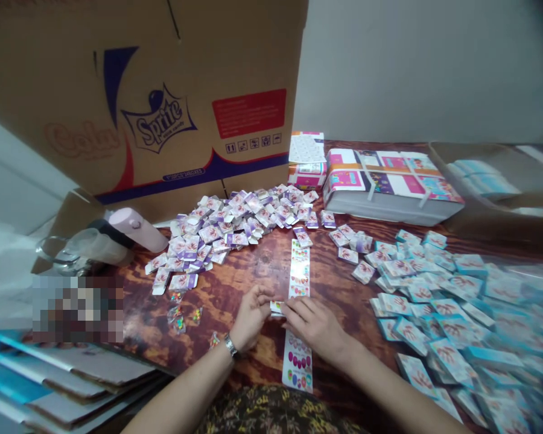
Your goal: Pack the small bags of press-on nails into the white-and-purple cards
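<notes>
Near the surface's [265, 262] front edge, one left hand [250, 314] and one right hand [314, 328], fingers curled nearly closed, pinched one small printed piece [277, 307] beside one long printed strip [299, 277].

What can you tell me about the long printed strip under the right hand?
The long printed strip is white, thin, glossy like paper or film, with rows of colourful nail-shaped designs. It lies flat on the wooden table, running front to back. The right hand hides its middle; whether they touch is unclear. A small purple-and-white box sits at its far end.
</notes>
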### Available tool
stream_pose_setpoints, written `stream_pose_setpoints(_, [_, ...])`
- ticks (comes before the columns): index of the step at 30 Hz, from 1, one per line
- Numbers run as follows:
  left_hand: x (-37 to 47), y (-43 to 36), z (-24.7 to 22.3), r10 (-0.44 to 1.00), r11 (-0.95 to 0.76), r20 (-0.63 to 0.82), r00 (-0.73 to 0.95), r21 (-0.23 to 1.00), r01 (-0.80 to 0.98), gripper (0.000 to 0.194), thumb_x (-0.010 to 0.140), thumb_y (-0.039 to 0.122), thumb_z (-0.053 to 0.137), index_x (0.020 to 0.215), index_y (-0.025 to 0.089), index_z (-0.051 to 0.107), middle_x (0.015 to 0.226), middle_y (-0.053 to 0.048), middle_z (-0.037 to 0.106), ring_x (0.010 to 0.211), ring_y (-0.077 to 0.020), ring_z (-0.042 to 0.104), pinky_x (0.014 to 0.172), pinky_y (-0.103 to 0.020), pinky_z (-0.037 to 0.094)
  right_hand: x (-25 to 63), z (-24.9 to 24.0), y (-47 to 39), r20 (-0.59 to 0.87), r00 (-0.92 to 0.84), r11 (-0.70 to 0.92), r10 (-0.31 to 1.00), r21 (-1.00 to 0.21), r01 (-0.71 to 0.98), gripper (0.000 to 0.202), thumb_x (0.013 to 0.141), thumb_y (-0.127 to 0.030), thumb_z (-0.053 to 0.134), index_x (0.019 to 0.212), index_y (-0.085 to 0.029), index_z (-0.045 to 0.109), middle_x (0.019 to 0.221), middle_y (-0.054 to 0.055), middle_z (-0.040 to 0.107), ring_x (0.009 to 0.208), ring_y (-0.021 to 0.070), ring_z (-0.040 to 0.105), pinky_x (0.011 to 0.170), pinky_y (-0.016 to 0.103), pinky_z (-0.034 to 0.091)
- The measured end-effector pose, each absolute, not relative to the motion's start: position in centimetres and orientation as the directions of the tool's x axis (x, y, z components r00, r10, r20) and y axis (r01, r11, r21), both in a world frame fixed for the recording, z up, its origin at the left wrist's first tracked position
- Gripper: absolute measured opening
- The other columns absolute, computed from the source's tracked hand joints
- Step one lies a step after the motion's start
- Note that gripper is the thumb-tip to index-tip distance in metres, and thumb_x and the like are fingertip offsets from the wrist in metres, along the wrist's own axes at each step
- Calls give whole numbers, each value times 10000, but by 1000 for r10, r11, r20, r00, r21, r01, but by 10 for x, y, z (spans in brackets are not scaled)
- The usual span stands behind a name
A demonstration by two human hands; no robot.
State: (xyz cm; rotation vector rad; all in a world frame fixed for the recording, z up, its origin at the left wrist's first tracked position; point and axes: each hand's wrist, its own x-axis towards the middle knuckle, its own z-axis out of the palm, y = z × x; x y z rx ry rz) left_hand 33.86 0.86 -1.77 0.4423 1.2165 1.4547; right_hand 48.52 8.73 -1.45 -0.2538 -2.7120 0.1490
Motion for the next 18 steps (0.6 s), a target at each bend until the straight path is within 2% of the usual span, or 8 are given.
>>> stream_pose_setpoints(3, [331, -6, -17, 887, 238, -359, -290, 894, -379, 180, 708, 176, 578, 859, 172, 480, 785, -23, 639, 637, -134, 612, 584, -252, 498, 483, -20, 83, 331, -931, 983, 156, -144, 113, 194, 881, -123, 417, 955, -162, 591, 799, 56, 604, 745, 172, 528, 682, 285, 436])
stream_pose_setpoints(6, [310, -42, -21, 922, 200, -141, -361, 971, 130, 159, 816, 200, 473, 963, 174, 529, 894, -63, 644, 769, -164, 628, 706, -314, 516, 483, -25, 84, 305, -931, 967, 199, -218, 135, 191, 890, -136, 402, 881, -172, 589, 748, 41, 590, 699, 155, 536, 654, 260, 431])
stream_pose_setpoints(7, [301, -59, -24, 927, 156, -5, -374, 914, 373, 203, 830, 186, 461, 1015, 184, 544, 977, -75, 635, 891, -180, 610, 807, -339, 491, 484, -27, 85, 310, -924, 959, 223, -240, 151, 189, 894, -149, 402, 865, -173, 588, 741, 40, 591, 693, 151, 542, 649, 255, 430])
stream_pose_setpoints(9, [284, -96, -34, 937, 59, 210, -280, 694, 718, 249, 836, 164, 453, 1058, 188, 561, 1071, -91, 615, 1042, -205, 550, 932, -381, 424, 484, -30, 87, 332, -904, 945, 270, -272, 182, 192, 901, -173, 405, 838, -177, 586, 726, 39, 598, 683, 147, 555, 644, 250, 429])
stream_pose_setpoints(11, [272, -128, -46, 967, 33, 211, -142, 449, 893, 313, 840, 157, 447, 1134, 192, 548, 1164, -94, 580, 1176, -231, 455, 997, -408, 364, 482, -30, 88, 344, -888, 930, 304, -309, 199, 192, 904, -192, 411, 825, -181, 585, 724, 39, 606, 683, 146, 567, 648, 249, 431])
stream_pose_setpoints(14, [271, -149, -61, 994, 60, 80, -73, 154, 986, 470, 856, 213, 428, 1323, 194, 383, 1363, -86, 411, 1310, -277, 257, 1036, -465, 282, 475, -25, 85, 334, -881, 896, 335, -403, 188, 178, 908, -212, 411, 876, -178, 583, 765, 48, 617, 711, 149, 579, 669, 252, 443])
stream_pose_setpoints(16, [278, -139, -67, 996, 80, 21, -82, 69, 994, 541, 863, 278, 428, 1375, 184, 280, 1424, -86, 307, 1334, -296, 176, 1043, -486, 246, 469, -22, 81, 311, -885, 862, 347, -477, 170, 177, 911, -217, 404, 911, -178, 577, 790, 52, 620, 727, 147, 582, 676, 250, 451])
stream_pose_setpoints(18, [286, -117, -68, 997, 81, 15, -82, 52, 995, 592, 858, 357, 442, 1388, 178, 245, 1446, -100, 253, 1339, -319, 136, 1041, -515, 219, 464, -19, 78, 295, -887, 841, 354, -516, 164, 180, 910, -220, 402, 928, -184, 577, 798, 53, 621, 729, 147, 585, 673, 249, 459])
